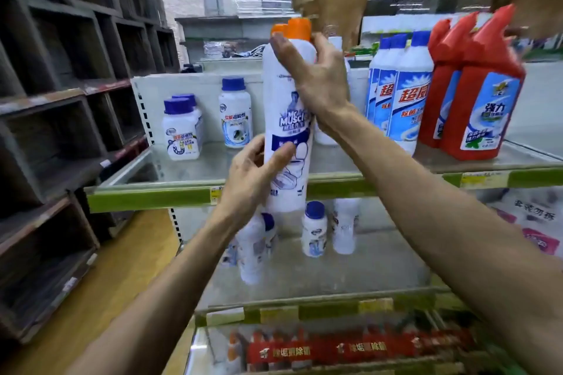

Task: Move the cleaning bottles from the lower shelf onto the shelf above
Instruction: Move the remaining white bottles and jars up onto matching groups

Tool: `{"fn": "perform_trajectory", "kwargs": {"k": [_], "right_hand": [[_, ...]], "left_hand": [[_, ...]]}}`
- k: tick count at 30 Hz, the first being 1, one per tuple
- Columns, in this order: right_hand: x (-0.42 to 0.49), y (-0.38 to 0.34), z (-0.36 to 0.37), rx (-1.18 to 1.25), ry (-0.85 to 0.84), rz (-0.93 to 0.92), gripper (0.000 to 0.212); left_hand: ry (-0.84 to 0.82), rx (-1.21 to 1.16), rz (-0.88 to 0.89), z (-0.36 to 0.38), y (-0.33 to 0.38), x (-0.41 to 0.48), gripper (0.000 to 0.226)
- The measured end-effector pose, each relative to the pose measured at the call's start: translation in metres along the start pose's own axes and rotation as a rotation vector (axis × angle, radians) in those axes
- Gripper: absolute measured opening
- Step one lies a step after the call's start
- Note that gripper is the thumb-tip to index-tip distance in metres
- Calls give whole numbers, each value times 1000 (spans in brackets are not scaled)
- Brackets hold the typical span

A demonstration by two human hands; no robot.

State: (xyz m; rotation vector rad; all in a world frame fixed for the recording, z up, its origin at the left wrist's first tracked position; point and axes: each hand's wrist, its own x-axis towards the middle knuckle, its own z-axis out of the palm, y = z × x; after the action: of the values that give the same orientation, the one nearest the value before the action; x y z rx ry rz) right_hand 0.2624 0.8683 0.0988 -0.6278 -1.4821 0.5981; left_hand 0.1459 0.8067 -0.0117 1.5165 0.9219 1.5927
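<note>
As the tall white bottle [288,119] with the orange cap hangs in front of the upper shelf [213,167], its base level with that shelf's green front edge, both of the person's hands are on it — the right hand [310,76] wrapped around the neck and shoulder at 12 o'clock of the label, the left hand [253,173] cupping the lower body with thumb and fingers curled to its side. The bottle is held upright, clear of both shelves. Several small white bottles with blue caps [313,228] stand on the lower shelf [350,268], at 6 o'clock from the raised one, so the job looks only part done. To set this one down well, the base should probably be lifted just over the green lip and pushed back into the bare gap between the blue-capped jars [234,113] at 9 o'clock and the blue-labelled bottles [399,91] at 3 o'clock — keeping it vertical, since so tall and narrow a bottle would likely tip if let go early.
</note>
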Motion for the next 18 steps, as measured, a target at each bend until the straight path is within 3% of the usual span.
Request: {"fn": "perform_trajectory", "kwargs": {"k": [5, 18], "right_hand": [[55, -13, 18, -134, -58, -129, 32], [77, 57, 29, -233, 11, -57, 44]], "left_hand": [[63, 79, 38, -1, 22, 59, 29], [86, 125, -21, -10, -30, 99, 44]]}}
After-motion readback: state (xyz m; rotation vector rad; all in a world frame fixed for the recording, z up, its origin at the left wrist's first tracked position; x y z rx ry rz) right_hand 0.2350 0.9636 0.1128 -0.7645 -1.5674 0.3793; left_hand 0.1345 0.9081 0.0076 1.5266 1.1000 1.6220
